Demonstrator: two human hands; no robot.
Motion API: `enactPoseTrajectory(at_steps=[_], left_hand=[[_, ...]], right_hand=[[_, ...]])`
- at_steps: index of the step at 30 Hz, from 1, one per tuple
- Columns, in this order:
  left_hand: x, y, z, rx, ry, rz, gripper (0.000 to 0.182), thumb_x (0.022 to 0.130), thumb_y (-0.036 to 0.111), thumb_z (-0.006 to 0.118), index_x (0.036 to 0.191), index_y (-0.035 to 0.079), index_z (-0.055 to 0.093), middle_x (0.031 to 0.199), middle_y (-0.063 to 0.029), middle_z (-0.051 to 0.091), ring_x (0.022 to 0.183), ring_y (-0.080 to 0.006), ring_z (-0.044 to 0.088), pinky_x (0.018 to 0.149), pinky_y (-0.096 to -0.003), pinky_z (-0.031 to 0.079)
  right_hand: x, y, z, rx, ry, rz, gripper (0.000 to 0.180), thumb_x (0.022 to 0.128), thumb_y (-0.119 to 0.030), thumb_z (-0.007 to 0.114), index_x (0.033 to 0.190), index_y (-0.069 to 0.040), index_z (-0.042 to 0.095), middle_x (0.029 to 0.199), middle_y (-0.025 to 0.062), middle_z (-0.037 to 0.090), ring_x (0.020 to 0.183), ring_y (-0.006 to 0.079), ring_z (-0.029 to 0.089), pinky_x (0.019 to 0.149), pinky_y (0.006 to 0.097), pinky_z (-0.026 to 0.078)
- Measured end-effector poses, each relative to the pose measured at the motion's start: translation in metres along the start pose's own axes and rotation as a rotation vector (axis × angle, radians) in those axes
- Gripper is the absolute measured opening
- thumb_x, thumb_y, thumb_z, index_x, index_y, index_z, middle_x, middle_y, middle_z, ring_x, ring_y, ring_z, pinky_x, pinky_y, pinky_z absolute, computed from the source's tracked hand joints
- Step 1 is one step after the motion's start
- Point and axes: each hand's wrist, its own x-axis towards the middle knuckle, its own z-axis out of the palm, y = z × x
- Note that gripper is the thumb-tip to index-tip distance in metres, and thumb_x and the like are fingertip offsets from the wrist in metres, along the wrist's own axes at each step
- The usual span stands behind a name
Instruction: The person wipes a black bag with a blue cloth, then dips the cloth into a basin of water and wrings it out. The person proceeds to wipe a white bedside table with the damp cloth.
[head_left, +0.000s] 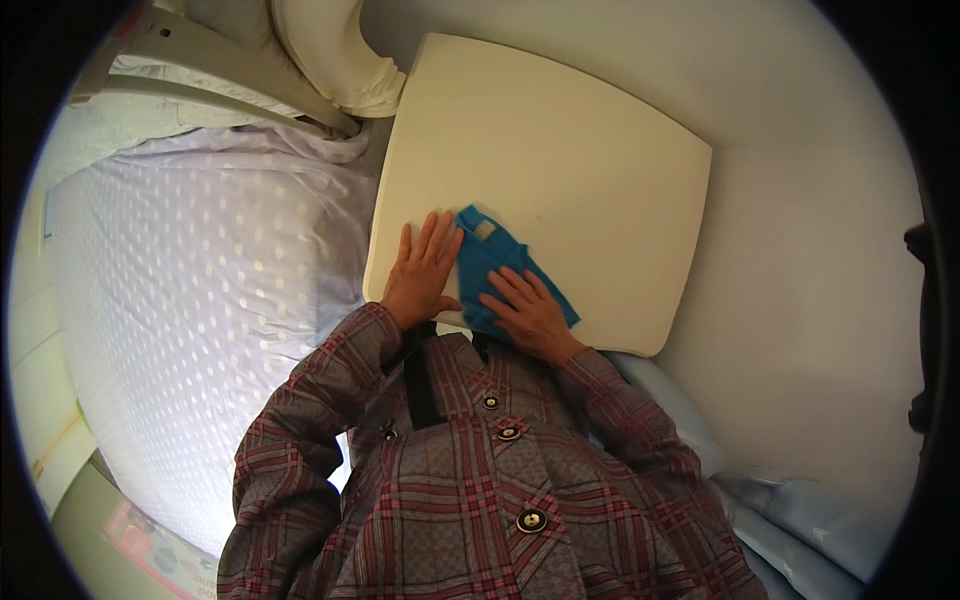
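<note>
A folded blue cloth (489, 264) with a small pale label lies near the front edge of a cream-coloured tabletop (555, 127). My right hand (531, 311) rests palm down on the lower right part of the cloth, fingers slightly spread. Flat on the tabletop, just left of the cloth, is my left hand (424, 274), with its fingers extended and its thumb pointing towards the cloth's lower left edge. Whether the left fingertips touch the cloth is unclear. Neither hand grips anything.
A bed with a pale polka-dot cover (202, 262) adjoins the table's left side. A metal bed frame bar (225, 67) and a white curved object (330, 52) are at the upper left. A plain wall (795, 247) stands at right, with light-blue wrapped items (795, 517) below.
</note>
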Motion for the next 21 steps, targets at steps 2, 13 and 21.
enactPoseTrajectory(at_steps=[2,13,21], left_hand=[[0.001,0.007,0.000,0.071,-0.053,-0.010,0.121,0.060,0.048,0.088,0.154,0.003,0.028,0.164,-0.0217,0.012,0.153,-0.0399,0.009,0.120,-0.0606,0.013],[0.038,0.022,-0.006,0.058,-0.050,-0.009,0.131,0.054,0.048,0.091,0.155,0.000,0.023,0.165,-0.0207,0.009,0.154,-0.0383,0.007,0.120,-0.0635,0.010],[0.061,0.022,-0.009,0.111,-0.146,-0.083,0.134,0.052,0.052,0.091,0.153,-0.005,0.024,0.164,-0.0235,0.009,0.153,-0.0408,0.006,0.119,-0.0634,0.011]], right_hand=[[-0.027,0.017,-0.015,-0.098,0.083,0.180,0.058,0.077,-0.023,0.079,0.131,-0.015,0.060,0.150,0.0135,0.047,0.141,0.0338,0.041,0.114,0.0511,0.034],[0.035,0.039,-0.021,-0.003,0.173,0.018,0.060,0.078,-0.031,0.080,0.133,-0.017,0.060,0.151,0.0126,0.046,0.143,0.0300,0.038,0.114,0.0540,0.032],[0.031,0.115,-0.060,-0.211,0.284,0.533,0.058,0.084,-0.035,0.074,0.136,-0.014,0.057,0.154,0.0170,0.040,0.143,0.0365,0.035,0.114,0.0583,0.029]])
